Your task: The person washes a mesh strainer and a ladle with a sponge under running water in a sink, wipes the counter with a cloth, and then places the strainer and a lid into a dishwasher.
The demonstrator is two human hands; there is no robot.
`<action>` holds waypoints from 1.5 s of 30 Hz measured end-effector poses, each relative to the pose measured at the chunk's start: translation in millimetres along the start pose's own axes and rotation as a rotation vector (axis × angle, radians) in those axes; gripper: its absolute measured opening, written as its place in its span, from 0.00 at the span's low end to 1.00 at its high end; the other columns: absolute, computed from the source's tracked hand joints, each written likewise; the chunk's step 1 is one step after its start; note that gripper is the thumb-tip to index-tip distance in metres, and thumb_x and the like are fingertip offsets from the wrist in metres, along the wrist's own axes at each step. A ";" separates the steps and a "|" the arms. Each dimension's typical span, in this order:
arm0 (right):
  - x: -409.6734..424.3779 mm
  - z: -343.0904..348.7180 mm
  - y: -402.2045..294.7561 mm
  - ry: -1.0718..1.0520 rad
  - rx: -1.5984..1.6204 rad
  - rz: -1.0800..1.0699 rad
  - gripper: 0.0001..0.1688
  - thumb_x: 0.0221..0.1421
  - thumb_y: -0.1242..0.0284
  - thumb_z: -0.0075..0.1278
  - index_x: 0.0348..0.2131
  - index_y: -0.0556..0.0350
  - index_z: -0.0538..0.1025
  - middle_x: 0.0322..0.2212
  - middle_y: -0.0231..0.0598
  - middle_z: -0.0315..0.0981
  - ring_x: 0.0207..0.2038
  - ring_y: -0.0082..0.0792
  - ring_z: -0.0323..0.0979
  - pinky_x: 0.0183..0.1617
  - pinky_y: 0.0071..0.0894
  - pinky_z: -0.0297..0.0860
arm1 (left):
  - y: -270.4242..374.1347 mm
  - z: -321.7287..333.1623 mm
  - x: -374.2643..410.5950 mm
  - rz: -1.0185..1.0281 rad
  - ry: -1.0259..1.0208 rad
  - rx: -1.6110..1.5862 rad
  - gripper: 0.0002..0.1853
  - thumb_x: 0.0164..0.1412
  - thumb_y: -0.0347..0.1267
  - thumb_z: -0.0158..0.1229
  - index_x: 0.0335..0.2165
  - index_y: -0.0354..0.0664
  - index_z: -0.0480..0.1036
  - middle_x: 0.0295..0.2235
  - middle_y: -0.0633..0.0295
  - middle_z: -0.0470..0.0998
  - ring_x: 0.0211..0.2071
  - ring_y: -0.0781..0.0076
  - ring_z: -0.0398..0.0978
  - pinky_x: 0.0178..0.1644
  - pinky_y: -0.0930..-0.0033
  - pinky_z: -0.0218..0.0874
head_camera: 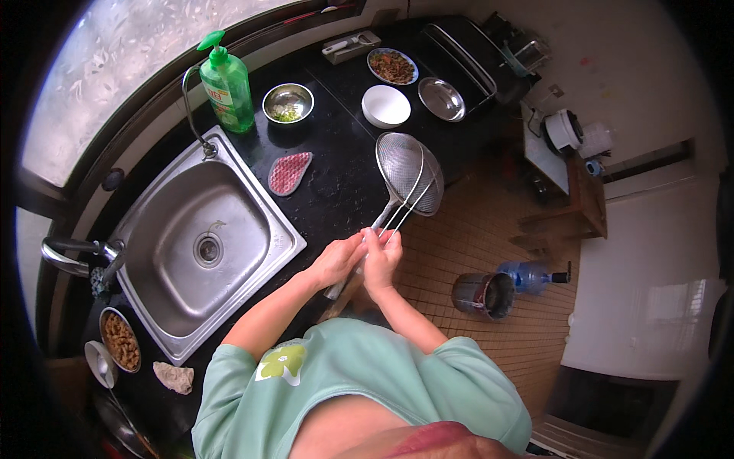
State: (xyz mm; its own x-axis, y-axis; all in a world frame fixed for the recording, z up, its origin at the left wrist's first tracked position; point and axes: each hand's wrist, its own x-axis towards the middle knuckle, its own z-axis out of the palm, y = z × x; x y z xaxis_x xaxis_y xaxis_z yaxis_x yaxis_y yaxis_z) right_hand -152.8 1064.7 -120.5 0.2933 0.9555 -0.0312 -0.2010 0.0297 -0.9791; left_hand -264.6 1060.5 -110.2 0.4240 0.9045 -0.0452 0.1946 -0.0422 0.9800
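Observation:
Both hands meet around the handle of a wire mesh strainer [401, 166], just right of the steel sink [215, 226]. My left hand [338, 261] holds the strainer's handle; the handle's end sticks out below it. Pressed against it, my right hand [383, 258] has its fingers on the thin metal rods that run up over the mesh bowl. Whether these rods belong to the strainer or to a separate utensil I cannot tell. The mesh bowl hangs over the edge of the black counter [338, 189]. A pink and white scrubbing pad [291, 173] lies between sink and strainer.
Behind the strainer stand a white bowl [386, 107], a steel dish [441, 99], a plate of chopped food [393, 66] and a steel bowl [288, 104]. A green pump bottle [226, 92] is by the sink, a faucet [80, 256] at left. A bucket [483, 295] stands on the floor.

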 end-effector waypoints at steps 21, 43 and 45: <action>191.0 -50.6 -6.4 0.059 -0.137 -0.134 0.12 0.41 0.81 0.51 0.20 0.55 0.61 0.18 0.37 0.67 0.19 0.26 0.67 0.25 0.23 0.65 | 3.6 34.6 98.4 -0.096 0.134 0.090 0.20 0.58 0.37 0.44 0.49 0.44 0.56 0.37 0.46 0.71 0.40 0.47 0.69 0.42 0.55 0.60; 365.5 -57.7 67.1 0.034 -0.279 -0.013 0.15 0.40 0.75 0.55 0.25 0.59 0.63 0.20 0.38 0.67 0.24 0.31 0.66 0.31 0.29 0.63 | -50.1 33.4 268.2 -0.269 0.465 0.493 0.14 0.54 0.33 0.50 0.41 0.41 0.68 0.31 0.53 0.67 0.37 0.55 0.66 0.40 0.61 0.59; 362.4 -54.6 62.1 0.046 -0.178 0.045 0.16 0.41 0.76 0.56 0.28 0.59 0.63 0.24 0.38 0.67 0.27 0.29 0.67 0.34 0.27 0.64 | -48.8 32.4 271.1 -0.271 0.499 0.476 0.14 0.53 0.33 0.51 0.40 0.42 0.68 0.33 0.54 0.67 0.39 0.55 0.65 0.42 0.60 0.59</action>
State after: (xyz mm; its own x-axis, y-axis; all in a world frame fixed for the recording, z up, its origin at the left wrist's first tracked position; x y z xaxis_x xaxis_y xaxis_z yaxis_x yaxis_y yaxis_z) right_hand -8.0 1396.8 -203.6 0.3310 0.9401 -0.0815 -0.0475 -0.0696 -0.9964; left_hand -130.5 1294.1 -176.5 -0.1240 0.9899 -0.0688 0.6462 0.1332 0.7514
